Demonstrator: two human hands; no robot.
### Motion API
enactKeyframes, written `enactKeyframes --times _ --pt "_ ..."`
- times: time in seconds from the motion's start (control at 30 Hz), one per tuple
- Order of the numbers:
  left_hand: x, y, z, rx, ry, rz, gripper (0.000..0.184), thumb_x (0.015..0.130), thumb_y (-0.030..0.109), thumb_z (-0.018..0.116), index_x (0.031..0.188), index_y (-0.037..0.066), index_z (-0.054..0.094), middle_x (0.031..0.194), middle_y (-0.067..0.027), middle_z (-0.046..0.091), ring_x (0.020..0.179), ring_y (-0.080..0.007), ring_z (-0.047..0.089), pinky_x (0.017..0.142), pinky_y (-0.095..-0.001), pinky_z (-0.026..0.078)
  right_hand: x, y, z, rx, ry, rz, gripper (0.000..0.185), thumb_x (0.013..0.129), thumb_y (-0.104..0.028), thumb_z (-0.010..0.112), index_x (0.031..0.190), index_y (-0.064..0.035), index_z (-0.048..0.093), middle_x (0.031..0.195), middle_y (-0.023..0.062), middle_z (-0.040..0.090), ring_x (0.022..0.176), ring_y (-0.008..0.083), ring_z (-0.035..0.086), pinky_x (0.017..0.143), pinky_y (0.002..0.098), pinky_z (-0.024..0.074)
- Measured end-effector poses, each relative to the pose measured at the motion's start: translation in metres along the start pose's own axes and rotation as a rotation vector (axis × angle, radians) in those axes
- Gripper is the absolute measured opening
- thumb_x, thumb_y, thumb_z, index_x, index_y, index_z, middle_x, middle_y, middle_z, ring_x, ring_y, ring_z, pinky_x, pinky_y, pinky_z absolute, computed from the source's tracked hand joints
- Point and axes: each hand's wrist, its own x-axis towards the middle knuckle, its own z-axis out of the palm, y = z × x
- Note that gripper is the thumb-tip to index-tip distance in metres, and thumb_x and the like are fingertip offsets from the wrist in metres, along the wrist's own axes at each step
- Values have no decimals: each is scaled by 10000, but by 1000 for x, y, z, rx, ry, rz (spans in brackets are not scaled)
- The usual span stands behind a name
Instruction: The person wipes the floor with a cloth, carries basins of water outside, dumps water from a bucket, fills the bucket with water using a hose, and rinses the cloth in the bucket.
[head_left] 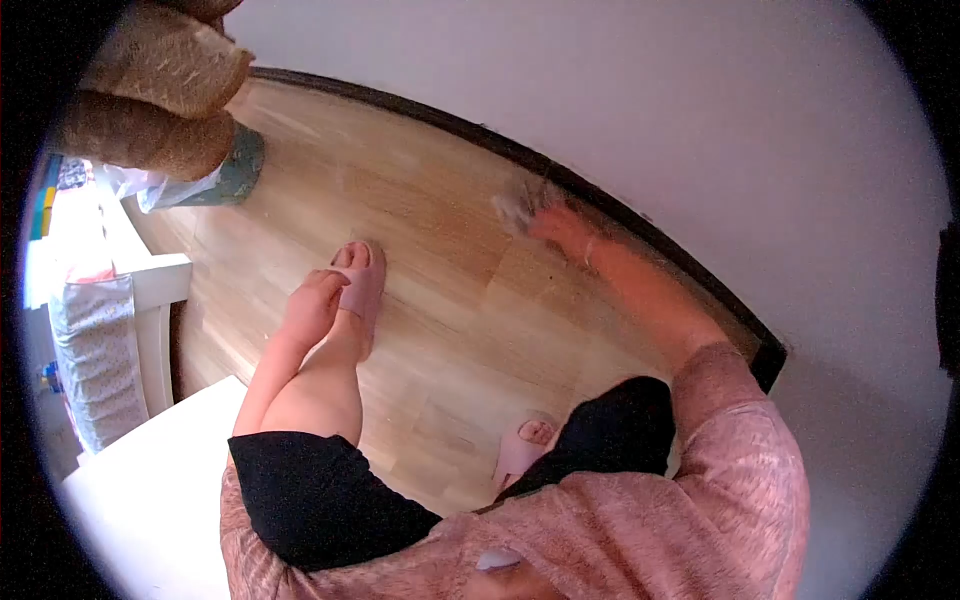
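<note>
My right hand (558, 222) reaches down to the wooden floor (440, 190) beside the dark baseboard (600, 205). It is smeared by motion, with a whitish-grey wad (516, 211), like a cloth or tissue, at its fingers. Low in front of my bare shin, my left hand (318, 298) hangs with its fingers loosely curled, and nothing shows in it. Just past those fingers is the pink slipper (366, 290) on one foot. A second pink slipper (518, 448) shows between my legs, partly behind the black shorts (615, 425).
A pale wall (700, 120) rises along the right side. Brown plush-looking forms (165, 70) overhang the upper left, above a greenish bin (240, 170) with a plastic liner. White furniture (160, 285) with a patterned cloth (100, 345) stands left, near a white surface (160, 490).
</note>
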Motion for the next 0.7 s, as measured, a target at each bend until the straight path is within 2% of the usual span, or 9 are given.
enactKeyframes --times 0.13,0.2,0.23,0.3,0.4,0.5,0.57,0.63,0.7 --pt "-7 5 -23 19 -2 25 120 709 48 473 805 66 543 831 -102 550 835 -280 490 683 -354 418 -99 -29 2 -68 -270 -136 459 652 -18 516 1077 -190 492 1136 73 432 1047 274 394 912 370 304" --pt "1 38 -45 163 -79 76 130 708 46 468 816 54 541 822 -104 548 835 -283 489 679 -358 418 -162 -25 9 247 59 -31 425 655 -35 515 1056 -175 501 1104 86 451 1028 286 404 891 386 321" --pt "7 50 -54 221 -108 99 134 709 44 465 820 49 539 822 -107 546 835 -284 489 679 -361 418 -183 -33 2 252 65 -13 425 655 -35 515 1056 -175 501 1104 86 451 1028 286 404 891 386 321" --pt "37 85 -62 238 -184 185 142 706 37 466 827 47 538 826 -110 544 838 -285 489 682 -363 418 -214 -33 -16 160 253 407 391 748 -209 506 1132 -234 438 1202 86 386 1092 269 366 886 380 326" --pt "104 105 -49 342 -350 309 158 708 35 461 844 46 540 838 -112 543 844 -285 491 687 -367 420 -230 -18 -38 102 333 688 356 724 -114 495 1075 -173 489 1151 117 418 1056 290 386 888 397 317" --pt "125 122 -20 430 -386 468 154 731 67 444 848 55 545 861 -105 551 854 -281 503 691 -364 422 -225 8 -7 140 390 840 323 767 -165 458 1088 -184 481 1171 125 405 1038 297 399 868 399 332" --pt "120 152 -18 547 -600 515 144 751 111 429 829 75 544 887 -99 553 859 -280 512 687 -377 425 -201 -3 -7 -66 315 799 353 752 -185 462 1105 -198 457 1136 107 436 1020 283 416 846 387 352" --pt "119 152 5 584 -688 603 144 759 142 423 820 93 543 907 -92 553 862 -280 514 681 -393 427 -181 -31 0 39 298 679 349 745 -149 450 1091 -191 466 1091 104 459 980 258 443 818 381 372" --pt "118 170 25 625 -796 483 141 756 129 424 824 91 541 910 -85 553 863 -274 517 681 -401 426 -181 -60 29 -20 346 521 340 745 -126 434 1077 -185 479 1069 102 467 956 245 458 796 377 388"
